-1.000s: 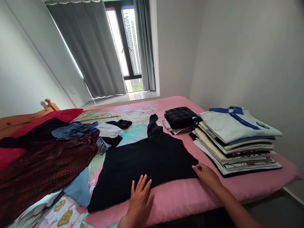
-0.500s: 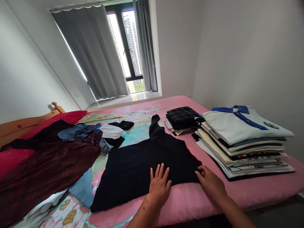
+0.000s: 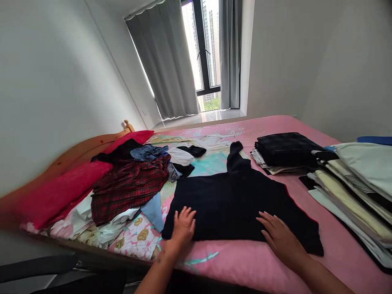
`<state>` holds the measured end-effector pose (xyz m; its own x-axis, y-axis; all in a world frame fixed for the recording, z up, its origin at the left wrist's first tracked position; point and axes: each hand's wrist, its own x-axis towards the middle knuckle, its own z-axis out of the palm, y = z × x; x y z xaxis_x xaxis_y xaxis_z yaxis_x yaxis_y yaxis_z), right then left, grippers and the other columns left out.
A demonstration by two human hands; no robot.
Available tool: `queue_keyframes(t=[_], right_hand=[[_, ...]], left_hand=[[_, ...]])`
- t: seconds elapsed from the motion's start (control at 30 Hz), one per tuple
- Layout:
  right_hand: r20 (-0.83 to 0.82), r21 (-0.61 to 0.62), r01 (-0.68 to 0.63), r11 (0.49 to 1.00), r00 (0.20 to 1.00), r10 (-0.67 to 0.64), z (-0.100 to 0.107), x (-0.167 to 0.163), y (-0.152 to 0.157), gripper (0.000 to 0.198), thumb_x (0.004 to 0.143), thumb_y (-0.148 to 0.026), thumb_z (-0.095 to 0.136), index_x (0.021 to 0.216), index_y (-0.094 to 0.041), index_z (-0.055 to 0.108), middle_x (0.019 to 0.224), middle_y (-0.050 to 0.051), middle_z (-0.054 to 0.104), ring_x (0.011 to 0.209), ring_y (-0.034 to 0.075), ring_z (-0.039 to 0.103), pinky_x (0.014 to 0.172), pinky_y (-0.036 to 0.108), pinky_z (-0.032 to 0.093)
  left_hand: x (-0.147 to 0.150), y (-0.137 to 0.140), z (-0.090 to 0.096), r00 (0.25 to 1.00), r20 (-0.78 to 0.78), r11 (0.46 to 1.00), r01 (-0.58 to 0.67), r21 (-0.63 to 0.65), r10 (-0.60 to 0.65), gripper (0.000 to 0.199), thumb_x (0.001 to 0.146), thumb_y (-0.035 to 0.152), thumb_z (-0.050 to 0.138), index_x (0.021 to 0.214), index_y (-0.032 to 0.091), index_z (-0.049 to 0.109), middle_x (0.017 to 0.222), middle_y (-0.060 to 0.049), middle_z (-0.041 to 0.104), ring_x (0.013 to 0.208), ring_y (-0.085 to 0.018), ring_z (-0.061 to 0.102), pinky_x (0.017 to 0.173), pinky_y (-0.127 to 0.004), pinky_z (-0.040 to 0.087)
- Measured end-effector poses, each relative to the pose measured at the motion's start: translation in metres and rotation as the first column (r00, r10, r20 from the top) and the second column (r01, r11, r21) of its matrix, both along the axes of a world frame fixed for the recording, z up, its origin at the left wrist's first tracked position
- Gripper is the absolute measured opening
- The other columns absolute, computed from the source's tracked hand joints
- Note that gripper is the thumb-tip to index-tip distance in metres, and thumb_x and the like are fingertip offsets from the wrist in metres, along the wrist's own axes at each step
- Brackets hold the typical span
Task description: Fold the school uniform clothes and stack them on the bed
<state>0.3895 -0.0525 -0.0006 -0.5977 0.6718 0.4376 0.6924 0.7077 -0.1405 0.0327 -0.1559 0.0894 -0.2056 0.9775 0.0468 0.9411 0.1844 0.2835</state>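
A black garment with red edging [image 3: 220,204] lies flat on the bed, one sleeve folded back and pointing toward the window. My left hand [image 3: 183,224] rests on its left part near the lower edge, fingers spread. On the right half of the same garment lies my right hand [image 3: 280,237], its fingers stretched out along the near edge. Neither hand grips anything that I can see.
Folded clothes are stacked at the right [image 3: 346,179], with a smaller dark pile [image 3: 288,149] behind. To the left lie a red plaid garment [image 3: 131,183], other loose clothes and red pillows [image 3: 67,192]. The pink bed sheet [image 3: 239,261] ends at a near edge.
My view has turned left. The left hand has moved to the garment's left part, and the right hand has left the red-edged corner and now lies flat nearer the middle.
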Motion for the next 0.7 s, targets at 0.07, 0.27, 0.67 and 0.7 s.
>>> queue_keyframes(t=[0.07,0.27,0.67,0.7], right_hand=[[0.013,0.015,0.021,1.000,1.000,-0.021,-0.004,0.000,-0.001,0.039,0.089,-0.035,0.042,0.125,-0.024,0.051,0.136,0.005,0.048,0.127,0.021,0.041,0.107,0.046,0.033],[0.027,0.021,0.037,0.999,0.999,-0.037,0.000,-0.003,-0.005,0.040,0.088,-0.036,0.042,0.125,-0.025,0.051,0.136,0.004,0.048,0.127,0.022,0.042,0.106,0.045,0.033],[0.006,0.041,0.042,0.998,0.999,-0.043,-0.004,-0.003,-0.007,0.041,0.086,-0.037,0.043,0.124,-0.025,0.051,0.135,0.004,0.048,0.126,0.022,0.043,0.106,0.044,0.033],[0.004,0.041,0.043,0.998,0.999,-0.043,-0.004,-0.002,-0.007,0.041,0.086,-0.038,0.043,0.124,-0.025,0.050,0.136,0.004,0.048,0.126,0.022,0.042,0.106,0.044,0.033]], left_hand=[[-0.039,-0.008,0.004,0.996,0.029,0.996,-0.089,-0.013,0.090,0.039,0.080,0.013,0.044,0.115,0.023,0.059,0.128,-0.006,0.056,0.126,-0.021,0.043,0.109,-0.047,0.021],[-0.094,-0.008,0.011,0.944,0.212,0.967,-0.241,-0.076,0.252,0.027,0.068,0.026,0.060,0.094,0.018,0.064,0.096,-0.006,0.067,0.097,-0.025,0.059,0.087,-0.038,0.041],[-0.102,-0.035,0.015,0.685,0.669,0.958,-0.221,-0.185,0.287,0.046,0.063,0.056,0.066,0.081,0.013,0.065,0.076,-0.005,0.070,0.071,-0.019,0.063,0.061,-0.028,0.048],[-0.102,-0.036,0.013,0.690,0.664,0.957,-0.228,-0.179,0.289,0.045,0.063,0.055,0.067,0.079,0.013,0.065,0.074,-0.005,0.070,0.070,-0.020,0.063,0.060,-0.028,0.048]])
